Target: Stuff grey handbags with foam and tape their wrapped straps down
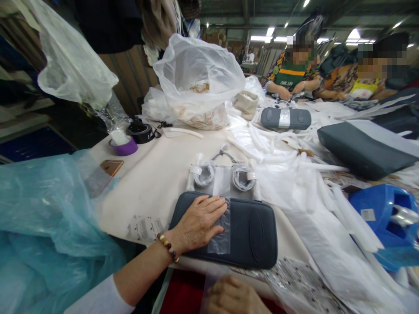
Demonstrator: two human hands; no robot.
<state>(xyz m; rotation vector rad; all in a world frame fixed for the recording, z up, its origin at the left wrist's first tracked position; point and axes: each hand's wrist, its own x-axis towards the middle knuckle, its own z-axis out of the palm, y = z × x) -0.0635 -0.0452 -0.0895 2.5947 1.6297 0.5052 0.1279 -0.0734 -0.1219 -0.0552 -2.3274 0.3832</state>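
Note:
A dark grey padded fabric bag (258, 218) lies flat before me, an oval shape stitched at its right side. Across its middle runs a clear plastic strip (222, 240). My left hand (199, 224) rests flat on bag and strip, fingers stretched out. Behind the padded part, two plastic-wrapped strap coils (242, 178) and a grey cord loop show. My right hand (234, 296), blurred at the table's front edge, has curled fingers. Sheer plastic film beside it seems to be in its grip; the fingertips are hidden.
Purple tape (123, 147), black tape (140, 132) and a phone (111, 167) lie left. A large plastic bag (199, 83) stands behind. On the right are white foam tubes, a blue tape dispenser (379, 213) and a similar grey bag (301, 118). Co-workers (293, 78) work across the table.

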